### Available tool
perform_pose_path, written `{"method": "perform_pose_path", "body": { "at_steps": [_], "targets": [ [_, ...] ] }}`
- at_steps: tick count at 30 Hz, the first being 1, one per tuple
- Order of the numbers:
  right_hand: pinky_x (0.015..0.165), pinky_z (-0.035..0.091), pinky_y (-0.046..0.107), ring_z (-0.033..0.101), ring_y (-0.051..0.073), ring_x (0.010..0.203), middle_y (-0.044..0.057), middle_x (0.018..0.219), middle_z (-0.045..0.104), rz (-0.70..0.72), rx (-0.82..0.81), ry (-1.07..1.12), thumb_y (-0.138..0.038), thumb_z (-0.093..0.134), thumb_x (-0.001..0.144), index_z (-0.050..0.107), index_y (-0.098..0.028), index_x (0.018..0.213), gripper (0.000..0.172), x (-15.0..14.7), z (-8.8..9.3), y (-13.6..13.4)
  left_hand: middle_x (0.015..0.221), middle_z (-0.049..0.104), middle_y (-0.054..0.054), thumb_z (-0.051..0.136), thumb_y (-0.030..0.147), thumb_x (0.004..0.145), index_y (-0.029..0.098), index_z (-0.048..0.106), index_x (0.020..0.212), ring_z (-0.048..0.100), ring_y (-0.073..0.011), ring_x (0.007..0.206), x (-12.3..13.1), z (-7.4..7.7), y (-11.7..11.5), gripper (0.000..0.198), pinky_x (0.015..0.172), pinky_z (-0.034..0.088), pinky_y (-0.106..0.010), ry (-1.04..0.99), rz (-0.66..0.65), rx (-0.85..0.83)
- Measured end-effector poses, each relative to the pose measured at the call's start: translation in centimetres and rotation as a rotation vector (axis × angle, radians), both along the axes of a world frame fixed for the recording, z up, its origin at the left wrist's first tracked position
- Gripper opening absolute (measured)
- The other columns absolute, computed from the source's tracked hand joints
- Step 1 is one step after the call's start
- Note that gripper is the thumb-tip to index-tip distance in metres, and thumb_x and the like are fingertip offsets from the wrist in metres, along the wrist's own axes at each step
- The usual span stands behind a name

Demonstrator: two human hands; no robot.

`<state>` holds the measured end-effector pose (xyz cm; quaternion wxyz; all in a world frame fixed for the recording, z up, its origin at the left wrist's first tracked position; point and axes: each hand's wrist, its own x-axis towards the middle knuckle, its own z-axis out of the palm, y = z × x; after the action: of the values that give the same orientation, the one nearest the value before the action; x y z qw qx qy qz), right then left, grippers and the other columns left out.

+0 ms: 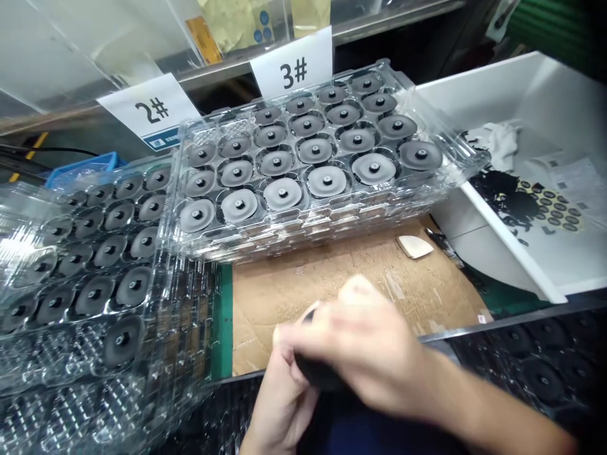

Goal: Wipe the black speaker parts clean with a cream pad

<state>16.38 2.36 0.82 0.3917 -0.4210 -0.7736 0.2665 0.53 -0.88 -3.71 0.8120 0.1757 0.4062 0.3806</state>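
Low in the middle of the view, both my hands meet over a dark round part [318, 374]. My left hand [284, 395] grips it from the left, fingers curled at its edge. Over its top lies my right hand [365, 341], closed and blurred by motion; whatever its fingers pinch is hidden. The part resembles the black discs with a small centre post in the clear plastic tray [303, 212] beyond. Beneath and behind my hands is a worn cardboard sheet [265, 297].
Another stack of clear trays [156, 354] with black discs stands at left. A white bin [516, 246] at right holds black scraps and a cloth. On the cardboard lie a pale wedge-shaped pad [415, 247] and, nearby, a dark pen-like tool [443, 243]. More discs sit at lower right.
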Motion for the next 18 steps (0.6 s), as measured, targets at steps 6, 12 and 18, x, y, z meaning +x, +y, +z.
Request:
{"method": "perform_pose_path", "body": {
  "at_steps": [6,12,18],
  "targets": [
    [0.062,0.044,0.025,0.058,0.014,0.068,0.003,0.087,0.067,-0.33,-0.429,-0.078,-0.027,0.049,0.088,0.062,-0.024,0.11,0.025,2.1,-7.0,-0.9,0.119,0.062,-0.009,0.067,0.041,0.067,0.027,0.057,0.117,0.062,-0.0255,0.099,0.1,0.0,0.6,0.053,0.086,0.049,-0.033,-0.134,0.093,-0.077],
    [0.064,0.045,0.029,0.06,0.015,0.064,0.0,0.07,0.066,-0.2,-0.434,-0.102,-0.019,0.054,0.084,0.068,-0.024,0.093,0.018,1.2,-10.7,-4.5,0.124,0.057,-0.009,0.064,0.045,0.067,0.028,0.049,0.125,0.054,-0.0278,0.112,0.0,-0.9,0.8,0.062,0.097,0.041,-0.04,-0.154,0.186,-0.075],
    [0.075,0.047,0.027,0.06,0.015,0.088,0.003,0.101,0.065,-0.388,-0.318,0.148,-0.022,0.047,0.089,0.059,-0.024,0.109,0.023,0.9,-3.0,-1.8,0.125,0.057,-0.009,0.066,0.039,0.069,0.027,0.049,0.125,0.05,-0.0259,0.115,1.1,-0.7,0.9,0.06,0.096,0.042,-0.034,-0.083,0.206,0.008]
  ]
}}
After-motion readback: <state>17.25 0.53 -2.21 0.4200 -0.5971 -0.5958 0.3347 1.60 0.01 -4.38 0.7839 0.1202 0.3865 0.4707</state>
